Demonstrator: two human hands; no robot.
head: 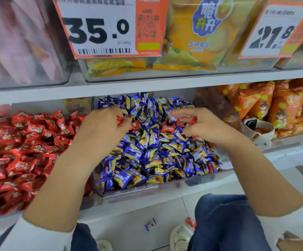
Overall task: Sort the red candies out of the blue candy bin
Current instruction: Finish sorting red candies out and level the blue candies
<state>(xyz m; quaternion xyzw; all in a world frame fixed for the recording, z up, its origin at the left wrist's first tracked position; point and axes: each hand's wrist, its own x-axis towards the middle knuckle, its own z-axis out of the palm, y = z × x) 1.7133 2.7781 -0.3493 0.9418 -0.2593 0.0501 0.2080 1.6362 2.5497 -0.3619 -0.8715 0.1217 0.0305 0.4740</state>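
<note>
Over the blue candy bin (192,182), both hands work in the pile of blue candies (147,156). The left hand (101,127) pinches 1 or more red candies (120,120) with curled fingers, at about 10 o'clock of the pile. The right hand (207,124), at about 2 o'clock, pinches another red piece (193,121). 2 more red candies (165,128) lie between the hands. Risk: the foil is slippery and the pile is heaped, so a full hand may drop pieces; 2 candies (150,224) already lie on the floor. The red candy bin (20,142) stands at 9 o'clock.
</note>
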